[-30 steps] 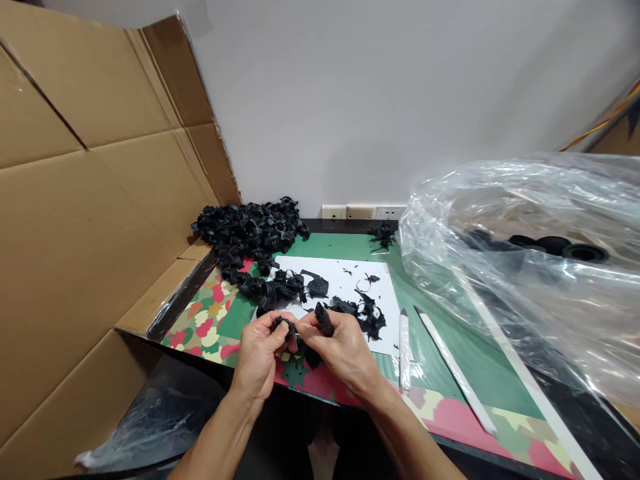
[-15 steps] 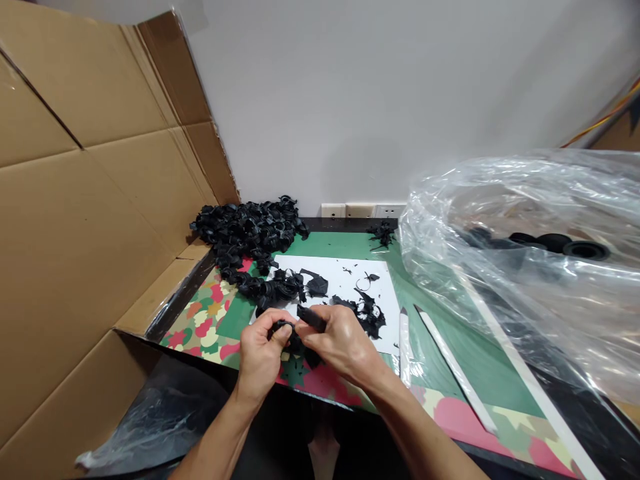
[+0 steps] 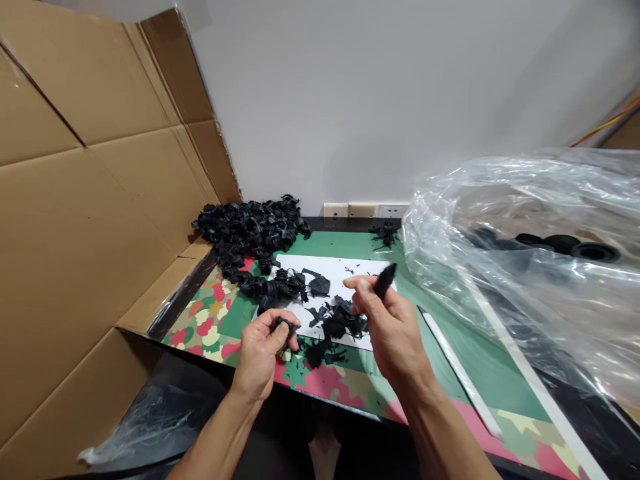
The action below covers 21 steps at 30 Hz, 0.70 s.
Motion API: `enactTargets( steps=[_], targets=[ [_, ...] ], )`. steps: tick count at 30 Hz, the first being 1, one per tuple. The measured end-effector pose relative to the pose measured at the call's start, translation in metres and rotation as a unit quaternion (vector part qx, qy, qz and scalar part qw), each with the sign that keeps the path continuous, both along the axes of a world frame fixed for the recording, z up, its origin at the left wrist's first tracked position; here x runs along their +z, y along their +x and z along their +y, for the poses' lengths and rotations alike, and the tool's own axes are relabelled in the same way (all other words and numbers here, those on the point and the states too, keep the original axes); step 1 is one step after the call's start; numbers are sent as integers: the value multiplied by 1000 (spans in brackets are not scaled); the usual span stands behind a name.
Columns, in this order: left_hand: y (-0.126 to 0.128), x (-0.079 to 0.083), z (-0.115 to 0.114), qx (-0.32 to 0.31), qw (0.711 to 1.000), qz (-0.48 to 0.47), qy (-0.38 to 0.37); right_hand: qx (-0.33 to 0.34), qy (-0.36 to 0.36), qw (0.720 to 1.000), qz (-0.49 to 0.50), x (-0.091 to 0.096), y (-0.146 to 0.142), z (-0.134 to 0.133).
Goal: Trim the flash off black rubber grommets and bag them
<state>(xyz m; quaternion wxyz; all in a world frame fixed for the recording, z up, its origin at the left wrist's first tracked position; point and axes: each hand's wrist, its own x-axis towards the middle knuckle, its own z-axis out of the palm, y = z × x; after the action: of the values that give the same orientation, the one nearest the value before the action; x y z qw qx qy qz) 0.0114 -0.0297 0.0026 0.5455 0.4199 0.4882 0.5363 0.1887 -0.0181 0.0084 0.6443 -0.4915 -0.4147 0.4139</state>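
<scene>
Well, through the head view, the only one I have, I find the black piece (image 3: 285, 327) at the near side of the counter (image 3: 327, 244), left of the middle, pinched between the thumb and curled fingers of the left hand (image 3: 257, 350). I'd judge it light and rubbery, likely to give under a squeeze and spring back rather than crack. Its thin edges could tear if tugged hard. A firm thumb-and-finger pinch on its thickest part seems the best hold to me; the rim looks too flimsy to trust. I'd expect more grip than slip from that dull surface.

To the right, and well apart, the right hand (image 3: 393, 323) is wrapped round a dark stubby thing (image 3: 385, 280) whose tapered end pokes up above the fingers; I can't tell what it is. It seems stiffer to me, best gripped along its shaft.

As for looks, the black piece is small, matt and ragged, mostly covered by the fingers, so I can't make out its whole shape. Far left, a heap (image 3: 250, 227) shows similar black pieces, ribbed and curled. Torn black scraps (image 3: 344, 320) lie between the hands, partly on white paper (image 3: 334, 275).
</scene>
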Motion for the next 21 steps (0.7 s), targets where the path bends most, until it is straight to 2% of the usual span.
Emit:
enactTargets(
  steps=[3, 7, 12, 15, 21],
  targets=[
    [3, 3, 0, -12, 999, -26, -13, 32, 22, 999, 36, -3, 1, -5],
    [5, 7, 0, -19, 998, -51, -11, 85, 19, 991, 104, -13, -5, -10],
    [6, 6, 1, -20, 998, -66, -6, 116, 11, 973, 199, -22, -16, -18],
    [7, 6, 1, -15, 998, -65, -8, 113, 12, 976, 184, -20, -21, -24],
    [9, 6, 1, 12, 999, -40, 15, 65, 92, 990, 83, -18, -25, -30]
  ],
)
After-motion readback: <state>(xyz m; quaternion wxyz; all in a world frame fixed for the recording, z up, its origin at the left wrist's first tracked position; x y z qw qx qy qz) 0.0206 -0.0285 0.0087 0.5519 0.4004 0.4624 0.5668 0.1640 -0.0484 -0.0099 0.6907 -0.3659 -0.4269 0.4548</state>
